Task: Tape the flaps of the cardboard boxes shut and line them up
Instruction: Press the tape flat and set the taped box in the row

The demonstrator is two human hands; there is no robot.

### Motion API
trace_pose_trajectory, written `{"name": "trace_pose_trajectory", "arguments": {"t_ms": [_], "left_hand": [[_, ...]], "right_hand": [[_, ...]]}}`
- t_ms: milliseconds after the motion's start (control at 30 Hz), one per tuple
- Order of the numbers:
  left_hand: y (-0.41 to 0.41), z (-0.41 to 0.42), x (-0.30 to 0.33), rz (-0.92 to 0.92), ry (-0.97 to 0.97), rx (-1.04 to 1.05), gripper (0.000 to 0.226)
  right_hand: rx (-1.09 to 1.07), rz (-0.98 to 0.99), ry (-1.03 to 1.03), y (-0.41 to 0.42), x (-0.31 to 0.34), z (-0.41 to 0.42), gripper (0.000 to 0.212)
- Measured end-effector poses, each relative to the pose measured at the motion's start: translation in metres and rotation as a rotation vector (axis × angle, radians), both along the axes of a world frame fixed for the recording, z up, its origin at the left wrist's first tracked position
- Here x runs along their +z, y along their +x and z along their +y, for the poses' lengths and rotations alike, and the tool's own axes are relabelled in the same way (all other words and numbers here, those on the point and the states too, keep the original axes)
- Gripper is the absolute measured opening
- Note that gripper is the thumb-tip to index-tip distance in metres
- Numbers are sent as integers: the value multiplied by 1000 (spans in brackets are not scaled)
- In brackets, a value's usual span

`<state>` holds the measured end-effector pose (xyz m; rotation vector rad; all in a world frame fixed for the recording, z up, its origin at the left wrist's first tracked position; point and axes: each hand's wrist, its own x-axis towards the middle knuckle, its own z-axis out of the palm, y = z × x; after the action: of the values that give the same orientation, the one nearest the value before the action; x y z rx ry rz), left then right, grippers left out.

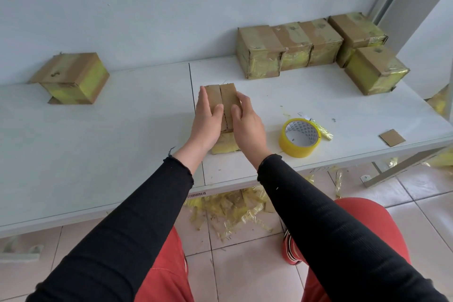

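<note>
Both hands press on the box (223, 103) at mid-table: left hand (207, 117) and right hand (246, 120) lie flat on its two top flaps, apparently to keep the seam shut for taping. Tape (300, 137) waits just right, unheld. Sealed boxes (289, 49) line the wall.

Pale wall (147, 7) behind a white table (98, 154), over a tiled floor (429, 203) littered with yellow tape scraps (228, 206)

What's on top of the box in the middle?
Both hands: the left hand and right hand press flat on the box, holding its two top flaps together. No tape shows on the seam. Its contents are hidden.
</note>
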<state>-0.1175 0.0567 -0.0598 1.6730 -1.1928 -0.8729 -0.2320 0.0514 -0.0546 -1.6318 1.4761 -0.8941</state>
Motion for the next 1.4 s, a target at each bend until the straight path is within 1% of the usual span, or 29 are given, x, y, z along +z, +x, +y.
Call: {"name": "trace_pose_trajectory", "arguments": {"t_ms": [100,167,233,333,400,467,667,800,967,1033,1133,1167,1233,1300,1333,1367,1400], "left_hand": [[9,-10,3,78,4,63,67],[25,-21,8,125,38,62,69],[38,-30,14,110,95,1,74],[35,-39,10,56,84,-12,60],[29,-41,2,103,55,7,52],[26,-44,0,158,62,-1,49],[27,-55,4,76,80,17,53],[26,-57,7,57,82,10,58],[31,-58,17,79,169,-8,67],[30,-57,26,10,150,0,68],[20,-50,38,-272,-29,33,64],[15,-46,43,-367,-102,38,60],[4,-38,50,-576,-256,16,52],[-13,-30,57,-759,-422,-42,42],[-25,-25,59,-791,-493,-82,38],[-40,-20,59,-769,-543,-135,35],[-58,-15,56,-710,-559,-205,34]], "right_hand": [[40,-29,14,-5,-1,-6,46],[88,-114,73,-10,-3,-7,53],[127,-226,155,-15,-5,-6,61],[158,-388,234,-17,-10,0,68],[125,-483,223,-16,-17,6,69],[97,-527,192,-12,-23,12,70],[51,-430,102,0,-22,-1,70],[62,-395,114,-3,-19,-3,70],[92,-341,158,-8,-7,-8,73],[110,-310,176,-13,1,-9,74],[124,-255,87,-32,15,-10,70],[113,-222,28,-43,18,-12,65],[53,-136,-73,-72,19,-21,48],[-79,-61,-96,-110,12,-34,34],[-159,-9,-67,-131,7,-41,33],[-221,67,-16,-151,0,-47,36],[-247,155,60,-170,-6,-52,39]]}}
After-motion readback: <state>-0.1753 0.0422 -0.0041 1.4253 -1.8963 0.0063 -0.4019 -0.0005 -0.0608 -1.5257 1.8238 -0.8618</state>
